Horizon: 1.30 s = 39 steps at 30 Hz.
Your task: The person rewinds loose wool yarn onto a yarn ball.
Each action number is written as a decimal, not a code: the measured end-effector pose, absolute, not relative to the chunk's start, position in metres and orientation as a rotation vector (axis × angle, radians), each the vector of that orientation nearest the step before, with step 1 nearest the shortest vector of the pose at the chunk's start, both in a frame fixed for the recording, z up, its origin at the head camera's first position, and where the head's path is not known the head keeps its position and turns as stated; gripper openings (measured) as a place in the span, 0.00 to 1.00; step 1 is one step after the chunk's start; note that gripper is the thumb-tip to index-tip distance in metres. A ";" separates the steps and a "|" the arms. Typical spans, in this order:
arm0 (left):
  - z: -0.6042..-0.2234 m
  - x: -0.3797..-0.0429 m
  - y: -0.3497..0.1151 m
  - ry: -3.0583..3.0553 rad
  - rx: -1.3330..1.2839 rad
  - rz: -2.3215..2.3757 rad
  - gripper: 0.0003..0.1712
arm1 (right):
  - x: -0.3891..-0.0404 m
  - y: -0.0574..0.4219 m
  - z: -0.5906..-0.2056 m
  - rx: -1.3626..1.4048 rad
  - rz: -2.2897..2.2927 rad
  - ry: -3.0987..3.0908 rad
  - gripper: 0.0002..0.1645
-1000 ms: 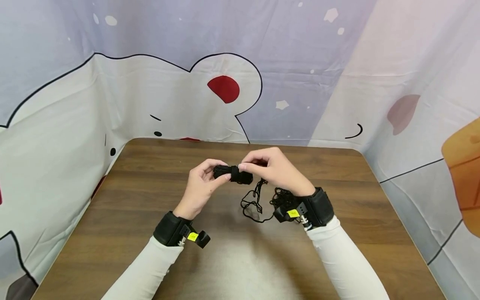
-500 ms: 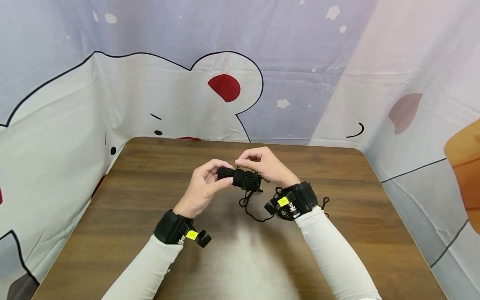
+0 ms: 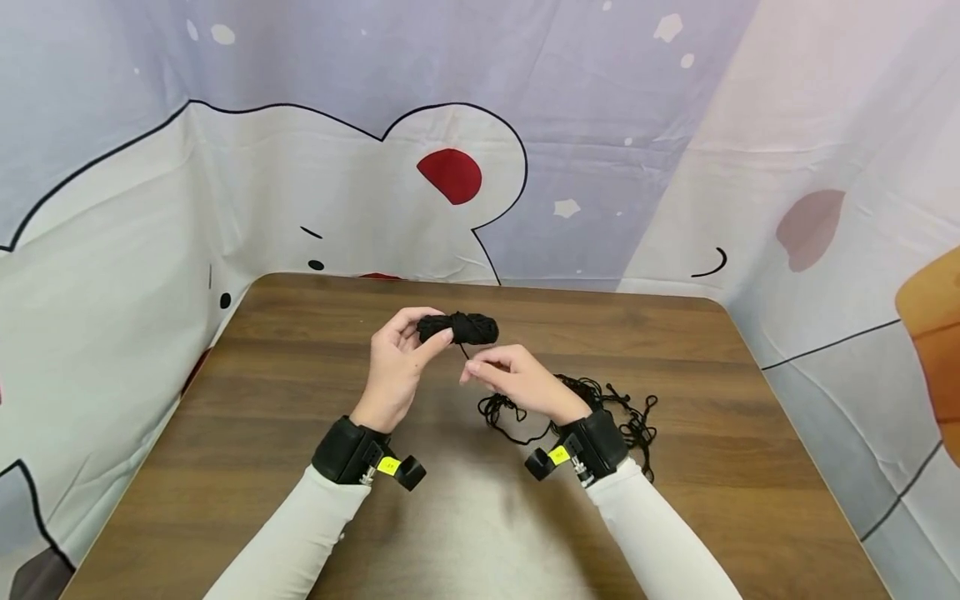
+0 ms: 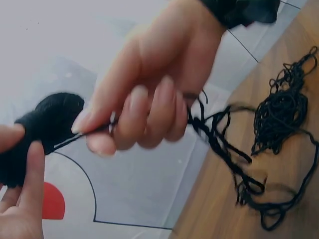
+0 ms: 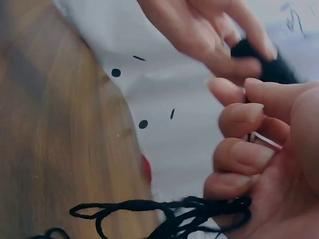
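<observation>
My left hand (image 3: 395, 362) pinches one end of a bundle of black cord (image 3: 476, 329), with a band of wraps round its middle. From the bundle a strand runs down to my right hand (image 3: 521, 385), held lower and to the right. In the left wrist view the right thumb and forefinger pinch that strand (image 4: 92, 130) and the other fingers curl. Loose black loops (image 5: 164, 206) hang from the right hand's far side in the right wrist view. A tangled heap of the same cord (image 3: 636, 417) lies on the table, partly hidden behind the right wrist.
The brown wooden table (image 3: 300, 433) lies under both hands. A printed curtain (image 3: 337, 192) stands behind it and along its sides. Each wrist wears a black band with a small camera (image 3: 411, 472).
The right hand has come down and nearer, away from the bundle, drawing a strand with it. The left hand has raised the bundle slightly and moved it a little to the left.
</observation>
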<state>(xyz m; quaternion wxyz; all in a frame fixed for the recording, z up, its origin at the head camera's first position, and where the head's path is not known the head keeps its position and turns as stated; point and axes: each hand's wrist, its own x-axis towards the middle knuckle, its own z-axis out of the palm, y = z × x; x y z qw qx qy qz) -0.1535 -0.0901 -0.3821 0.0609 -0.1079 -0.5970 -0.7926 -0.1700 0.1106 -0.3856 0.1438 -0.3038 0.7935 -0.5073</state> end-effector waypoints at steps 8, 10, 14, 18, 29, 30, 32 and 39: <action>-0.387 -0.155 -0.094 -1.933 -0.272 -2.217 0.20 | -0.147 0.113 -0.346 -1.000 -1.270 2.421 0.10; -0.388 -0.154 -0.094 -1.970 -0.293 -2.218 0.21 | -0.147 0.116 -0.334 -1.001 -1.320 2.454 0.07; -0.388 -0.152 -0.094 -2.023 -0.403 -2.258 0.21 | -0.155 0.120 -0.316 -0.964 -1.446 2.504 0.05; -0.386 -0.149 -0.094 -2.032 -0.570 -2.319 0.19 | -0.171 0.121 -0.311 -0.923 -1.516 2.532 0.06; -0.384 -0.148 -0.094 -1.975 -0.710 -2.383 0.19 | -0.192 0.110 -0.353 -0.815 -1.526 2.448 0.14; -0.384 -0.148 -0.094 -1.971 -0.702 -2.385 0.20 | -0.191 0.110 -0.355 -0.792 -1.514 2.436 0.17; -0.384 -0.148 -0.095 -1.963 -0.679 -2.388 0.21 | -0.189 0.109 -0.357 -0.756 -1.493 2.405 0.24; -0.385 -0.149 -0.094 -1.952 -0.610 -2.374 0.26 | -0.181 0.109 -0.358 -0.781 -1.481 2.392 0.16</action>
